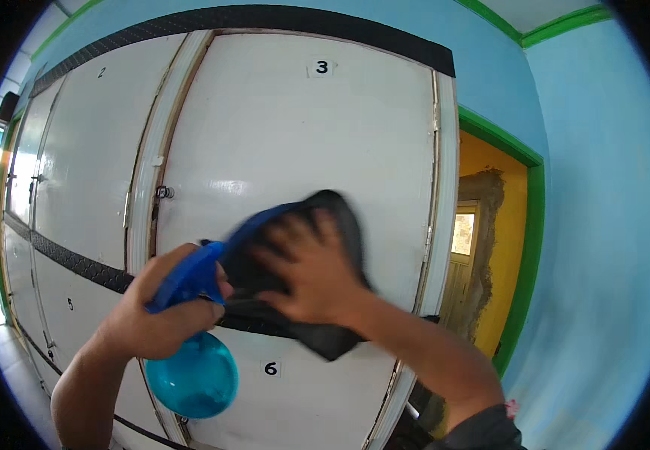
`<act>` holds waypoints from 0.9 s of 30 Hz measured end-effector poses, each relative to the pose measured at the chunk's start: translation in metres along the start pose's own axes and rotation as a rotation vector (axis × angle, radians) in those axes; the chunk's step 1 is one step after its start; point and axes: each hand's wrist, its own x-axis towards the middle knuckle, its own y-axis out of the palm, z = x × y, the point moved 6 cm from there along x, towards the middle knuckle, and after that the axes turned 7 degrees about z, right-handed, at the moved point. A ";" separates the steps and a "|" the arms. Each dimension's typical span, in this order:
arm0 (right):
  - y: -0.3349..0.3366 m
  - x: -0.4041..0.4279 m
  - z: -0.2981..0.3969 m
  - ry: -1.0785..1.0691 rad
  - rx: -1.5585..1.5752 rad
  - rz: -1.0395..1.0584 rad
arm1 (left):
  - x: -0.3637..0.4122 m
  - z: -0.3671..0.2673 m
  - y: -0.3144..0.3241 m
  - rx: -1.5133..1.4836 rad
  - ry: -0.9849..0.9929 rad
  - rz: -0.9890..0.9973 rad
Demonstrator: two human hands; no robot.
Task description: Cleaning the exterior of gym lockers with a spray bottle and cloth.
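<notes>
My left hand (159,306) grips the blue trigger head of a spray bottle (192,376), whose round turquoise body hangs below the fist. With fingers spread, my right hand (308,264) lies flat on a dark cloth (339,225) against the lower part of the white cabinet door (302,135) marked 3. Motion blurs both the cloth and the hand. One corner of the cloth hangs over the dark textured strip under this door, onto the white door (314,388) marked 6. The tips of my left fingers are partly hidden behind the trigger.
A small latch (164,192) sits at the left edge of door 3, and hinges line its right edge. More white doors, including one marked 2 (94,140), stretch left. At the right are a green-framed doorway (534,225) and a light blue wall (595,197).
</notes>
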 end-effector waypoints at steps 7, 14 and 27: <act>-0.105 -0.034 -0.116 0.496 -0.636 -0.106 | 0.009 0.001 0.044 0.166 0.289 0.198; -0.025 -0.049 -0.001 -0.050 -0.008 0.058 | 0.012 -0.005 0.085 -0.146 0.113 0.143; -0.061 -0.154 -0.083 0.429 -0.214 -0.205 | 0.013 0.044 0.099 -0.205 0.220 0.145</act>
